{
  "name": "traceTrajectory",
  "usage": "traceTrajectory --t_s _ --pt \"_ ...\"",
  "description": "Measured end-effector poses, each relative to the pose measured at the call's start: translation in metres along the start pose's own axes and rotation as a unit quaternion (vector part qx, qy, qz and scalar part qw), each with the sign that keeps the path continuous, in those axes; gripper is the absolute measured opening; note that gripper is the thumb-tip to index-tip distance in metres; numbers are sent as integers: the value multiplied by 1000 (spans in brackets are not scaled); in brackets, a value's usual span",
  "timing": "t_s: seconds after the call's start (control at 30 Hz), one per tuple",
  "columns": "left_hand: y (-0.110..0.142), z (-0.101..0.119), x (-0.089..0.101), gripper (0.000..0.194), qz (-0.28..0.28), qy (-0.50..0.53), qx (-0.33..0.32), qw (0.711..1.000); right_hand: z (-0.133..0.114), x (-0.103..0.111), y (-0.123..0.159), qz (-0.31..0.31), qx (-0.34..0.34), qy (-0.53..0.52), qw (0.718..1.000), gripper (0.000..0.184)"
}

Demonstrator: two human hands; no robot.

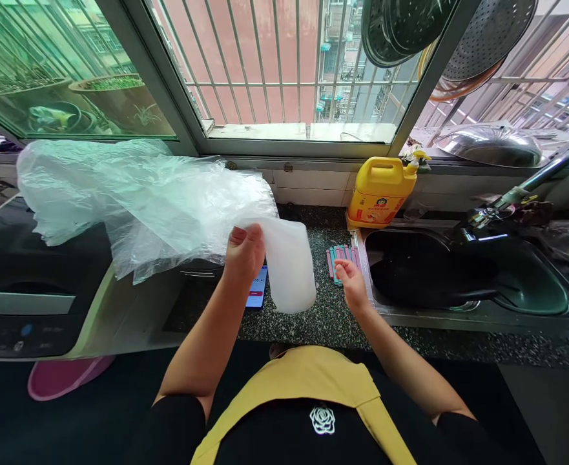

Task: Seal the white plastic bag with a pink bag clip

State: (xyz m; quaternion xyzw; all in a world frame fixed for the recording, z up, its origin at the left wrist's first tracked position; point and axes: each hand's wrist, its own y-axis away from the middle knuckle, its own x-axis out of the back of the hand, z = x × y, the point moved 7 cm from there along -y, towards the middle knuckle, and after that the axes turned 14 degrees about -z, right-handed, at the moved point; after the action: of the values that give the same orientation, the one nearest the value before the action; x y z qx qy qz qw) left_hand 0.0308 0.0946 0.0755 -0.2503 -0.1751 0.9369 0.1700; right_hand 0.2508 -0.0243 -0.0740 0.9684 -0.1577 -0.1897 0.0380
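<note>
My left hand (245,253) is closed on the top edge of a small clear plastic bag (289,265), which hangs above the speckled counter (323,320). Under the bag and hand lies a phone (256,290) with a lit screen. My right hand (351,284) reaches to a bunch of pink and teal clips (342,257) lying beside the sink; its fingers are curled at the clips, touching them. A big crumpled pile of clear plastic bags (139,194) sits to the left, partly over the stove.
A yellow detergent jug (380,192) stands at the back by the window. A black wok (424,271) fills the sink, with the tap (531,187) over it. A dark stove top (32,258) lies left; a pink basin (64,378) sits below.
</note>
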Motion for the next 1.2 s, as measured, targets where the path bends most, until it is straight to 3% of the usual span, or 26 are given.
traceTrajectory --t_s 0.07,0.13,0.23,0.4,0.57,0.7,0.9,1.2 --pt "5 -5 -8 40 -1 -17 18 1000 -63 -28 3 -89 136 140 977 43" --pt "11 -10 -14 40 -8 -35 37 999 -114 -61 17 -171 251 237 923 50" --pt "18 -13 -21 36 -45 -46 56 996 -153 -92 31 -208 310 320 871 52" --pt "23 -11 -23 32 -93 -64 87 990 -157 -102 29 -190 303 384 851 23" --pt "20 -3 -22 30 -122 -87 86 985 -159 -99 25 -177 323 404 838 23" --pt "14 9 -26 29 -136 -93 18 986 -165 -95 25 -165 324 407 838 23" --pt "13 24 -29 27 -106 -135 -90 981 -172 -91 27 -150 344 416 828 24" --pt "-1 23 -41 23 -158 -143 -40 976 -182 -88 29 -144 359 447 807 27"
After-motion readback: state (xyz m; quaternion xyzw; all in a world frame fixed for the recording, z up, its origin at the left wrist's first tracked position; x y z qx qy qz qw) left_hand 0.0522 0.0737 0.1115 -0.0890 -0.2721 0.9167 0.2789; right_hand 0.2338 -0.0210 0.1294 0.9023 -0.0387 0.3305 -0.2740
